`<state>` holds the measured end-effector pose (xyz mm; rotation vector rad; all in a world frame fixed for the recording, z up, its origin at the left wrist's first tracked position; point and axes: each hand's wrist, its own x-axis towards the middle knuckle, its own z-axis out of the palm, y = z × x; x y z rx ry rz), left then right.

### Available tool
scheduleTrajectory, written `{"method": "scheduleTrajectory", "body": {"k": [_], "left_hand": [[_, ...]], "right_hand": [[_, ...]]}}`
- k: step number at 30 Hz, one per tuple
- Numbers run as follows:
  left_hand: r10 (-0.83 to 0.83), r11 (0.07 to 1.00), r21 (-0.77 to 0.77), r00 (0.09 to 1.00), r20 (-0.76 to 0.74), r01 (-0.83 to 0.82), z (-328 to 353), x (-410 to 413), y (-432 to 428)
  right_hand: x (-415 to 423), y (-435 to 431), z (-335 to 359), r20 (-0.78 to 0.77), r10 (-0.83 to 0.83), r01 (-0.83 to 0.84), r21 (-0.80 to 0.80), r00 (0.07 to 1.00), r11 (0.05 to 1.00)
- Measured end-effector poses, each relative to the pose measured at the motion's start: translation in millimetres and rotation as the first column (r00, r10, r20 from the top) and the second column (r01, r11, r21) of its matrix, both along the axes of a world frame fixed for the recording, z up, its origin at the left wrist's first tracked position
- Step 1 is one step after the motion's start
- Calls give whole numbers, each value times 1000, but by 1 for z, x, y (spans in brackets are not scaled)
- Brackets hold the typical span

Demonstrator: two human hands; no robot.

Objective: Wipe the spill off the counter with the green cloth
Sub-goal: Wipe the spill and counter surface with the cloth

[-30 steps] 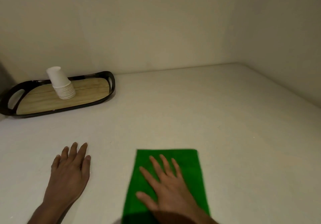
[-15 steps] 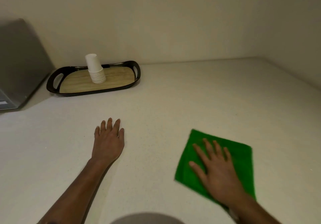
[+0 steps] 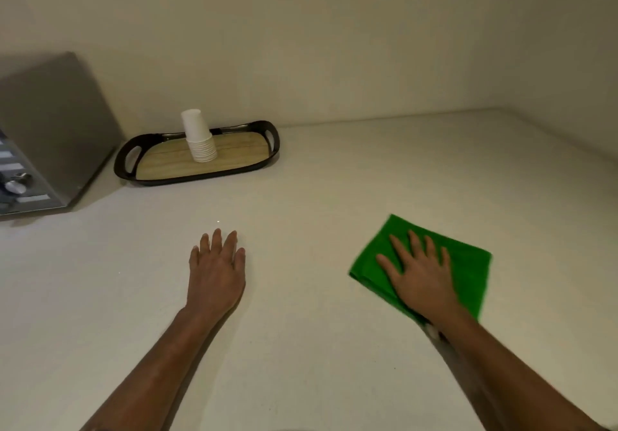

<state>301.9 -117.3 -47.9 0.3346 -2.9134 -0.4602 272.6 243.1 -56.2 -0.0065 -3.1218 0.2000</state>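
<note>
A folded green cloth (image 3: 468, 267) lies flat on the pale counter (image 3: 317, 196) at the right. My right hand (image 3: 421, 273) presses down on the cloth with the palm flat and the fingers spread. My left hand (image 3: 217, 270) rests flat on the bare counter to the left of the cloth, fingers together, holding nothing. I cannot make out a spill on the counter surface; a tiny glint shows just beyond my left fingertips.
A black tray (image 3: 147, 176) with a wooden floor stands at the back left and carries a stack of white paper cups (image 3: 199, 141). A grey metal appliance (image 3: 50, 129) with a knob sits at the far left. Walls close the counter at the back and right.
My right hand has slid the cloth to the right and away from me, and the cloth has turned at an angle. The view has shifted left, bringing the appliance into sight.
</note>
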Motion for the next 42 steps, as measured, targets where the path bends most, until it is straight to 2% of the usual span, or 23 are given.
{"method": "scheduleTrajectory", "body": {"k": [2, 5, 8, 10, 12, 14, 17, 19, 21, 25, 27, 30, 34, 37, 39, 42], "left_hand": [[21, 1000, 18, 1000, -8, -21, -1, 11, -7], [49, 998, 36, 999, -18, -48, 0, 21, -16], [60, 997, 61, 997, -47, -57, 5, 28, -18], [53, 995, 89, 995, -80, -46, 8, 31, -13], [44, 995, 99, 994, -102, -34, 9, 33, -7], [38, 994, 102, 993, -111, -26, 10, 34, -3], [26, 996, 91, 995, -93, -18, 10, 38, -1], [20, 998, 66, 997, -73, -15, 7, 41, -3], [18, 999, 42, 999, -50, -16, 3, 43, -6], [36, 999, 34, 999, -31, -35, 2, 43, -8], [42, 999, 36, 998, -39, -40, 1, 46, -3], [66, 997, 34, 997, -45, -64, -1, 49, 3], [126, 992, 25, 991, -41, -125, -3, 55, 9], [165, 986, 23, 986, -31, -164, -3, 59, 12], [190, 982, 16, 982, -16, -190, -1, 61, 10], [225, 974, 8, 974, -7, -225, 0, 63, 7]], "right_hand": [[44, 2, -5, -34, 84, -84, 7, 996, 996], [92, -45, -9, -69, 295, -298, -35, 953, 954], [87, -122, -6, -62, 493, -496, -96, 868, 863], [57, -166, -1, -29, 543, -543, -102, 839, 833], [16, -188, 6, 34, 508, -505, -78, 860, 860], [-22, -177, 12, 85, 399, -397, -40, 913, 917], [-42, -107, 13, 82, 159, -157, -25, 984, 987], [-21, -56, 7, 43, 59, -58, -22, 997, 998], [21, -35, 0, -7, 80, -80, -15, 997, 997], [75, -84, -10, -30, 343, -344, -83, 939, 935], [60, -125, -8, -32, 456, -456, -113, 890, 883], [-1, -180, 0, -7, 525, -523, -97, 851, 847], [-90, -198, 7, 62, 478, -474, -68, 876, 878], [-132, -147, 9, 73, 311, -309, -37, 948, 950], [-135, -95, 6, 54, 233, -232, -32, 971, 972], [-92, -43, -1, -2, 299, -299, -5, 954, 954]]}}
